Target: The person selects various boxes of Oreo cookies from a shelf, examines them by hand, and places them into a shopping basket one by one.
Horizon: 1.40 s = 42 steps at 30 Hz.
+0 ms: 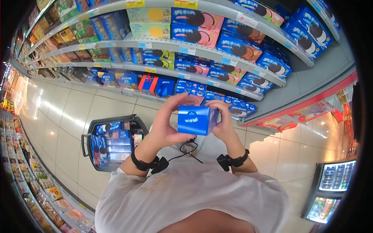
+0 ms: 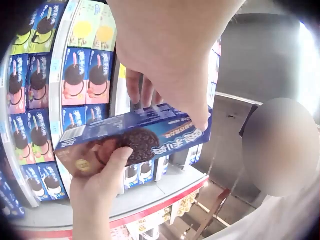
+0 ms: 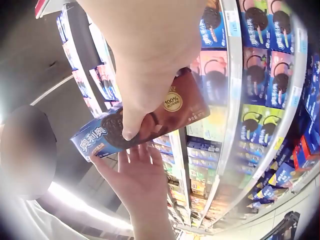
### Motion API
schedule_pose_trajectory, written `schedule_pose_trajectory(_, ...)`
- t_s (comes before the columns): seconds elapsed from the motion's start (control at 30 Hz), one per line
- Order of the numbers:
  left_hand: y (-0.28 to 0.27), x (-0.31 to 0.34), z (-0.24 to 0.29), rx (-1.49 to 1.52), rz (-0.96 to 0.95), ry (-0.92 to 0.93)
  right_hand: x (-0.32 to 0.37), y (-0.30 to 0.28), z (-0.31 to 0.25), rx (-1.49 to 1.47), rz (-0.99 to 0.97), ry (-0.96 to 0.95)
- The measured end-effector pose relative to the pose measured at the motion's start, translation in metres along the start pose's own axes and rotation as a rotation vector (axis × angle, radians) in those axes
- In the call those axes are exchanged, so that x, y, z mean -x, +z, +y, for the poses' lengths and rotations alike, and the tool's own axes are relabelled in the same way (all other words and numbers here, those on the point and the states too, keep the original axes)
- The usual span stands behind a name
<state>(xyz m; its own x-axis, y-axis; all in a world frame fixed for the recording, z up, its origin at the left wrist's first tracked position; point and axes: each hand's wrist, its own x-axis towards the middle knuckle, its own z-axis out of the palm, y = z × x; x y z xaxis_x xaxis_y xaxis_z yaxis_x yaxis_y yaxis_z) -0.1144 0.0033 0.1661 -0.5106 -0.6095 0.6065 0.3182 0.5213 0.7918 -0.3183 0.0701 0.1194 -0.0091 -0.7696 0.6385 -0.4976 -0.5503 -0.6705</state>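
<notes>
A blue and brown cookie box [image 1: 192, 120] is held in front of the person's body, its blue end up in the head view. My right hand [image 1: 223, 118] grips it from the side, and its thumb [image 2: 116, 165] lies across the cookie picture on the front. On the other side my left hand [image 1: 165, 122] curves round the blue end, with its thumb at a corner of the box in the left wrist view. Behind the box, the left fingers [image 3: 137, 152] come up to its lower edge in the right wrist view.
A dark shopping basket [image 1: 90, 145] with several cookie boxes stands on the tiled floor [image 1: 64, 128] at left. Ahead, curved-looking store shelves [image 1: 163, 44] hold rows of cookie boxes. More shelving [image 1: 29, 171] runs along the left, and lit display cases [image 1: 318, 194] stand at right.
</notes>
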Motion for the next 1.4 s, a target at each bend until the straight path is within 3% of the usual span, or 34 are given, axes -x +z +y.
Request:
schedule_pose_trajectory(0.07,0.001,0.016,0.004,-0.058,-0.096,-0.005,0.014,-0.001,-0.004,0.022,-0.017,0.004)
schedule_pose_trajectory(0.2,0.01,0.042,0.029,0.04,0.025,0.013,0.039,0.0,-0.034,0.056,0.018,0.062)
schedule_pose_trajectory(0.37,-0.003,0.076,0.042,-0.03,0.02,-0.036,0.044,-0.006,-0.071,0.176,-0.011,0.076)
schedule_pose_trajectory(0.47,-0.003,0.081,0.054,0.203,0.278,-0.163,0.042,-0.007,-0.083,0.201,0.003,0.037)
schedule_pose_trajectory(0.53,-0.01,0.089,0.048,0.281,0.378,-0.192,0.04,-0.007,-0.087,0.135,0.112,0.039)
schedule_pose_trajectory(0.57,-0.014,0.09,0.043,0.366,0.47,-0.225,0.04,-0.007,-0.087,0.147,0.122,0.022)
schedule_pose_trajectory(0.63,-0.018,0.094,0.039,0.288,0.486,-0.205,0.034,-0.018,-0.086,0.466,-0.009,-0.152)
schedule_pose_trajectory(0.7,-0.015,0.091,0.041,0.286,0.484,-0.181,0.015,-0.024,-0.102,0.665,-0.101,-0.196)
schedule_pose_trajectory(0.87,0.007,0.063,0.055,0.249,0.557,-0.113,-0.016,-0.009,-0.129,0.882,-0.025,-0.252)
schedule_pose_trajectory(0.9,0.01,0.057,0.055,0.269,0.564,-0.104,-0.023,-0.012,-0.121,0.869,0.01,-0.369)
schedule_pose_trajectory(1.03,0.017,0.028,0.069,0.4,0.514,-0.042,-0.059,-0.04,-0.125,0.887,0.046,-0.733)
schedule_pose_trajectory(1.17,0.023,-0.009,0.073,0.409,0.468,0.009,-0.099,-0.063,-0.14,0.965,0.035,-0.919)
schedule_pose_trajectory(1.27,0.029,-0.046,0.092,0.441,0.355,0.067,-0.134,-0.095,-0.156,1.232,0.146,-0.903)
schedule_pose_trajectory(1.4,0.021,-0.064,0.08,0.417,0.052,0.028,-0.204,-0.169,-0.171,1.273,0.421,-0.811)
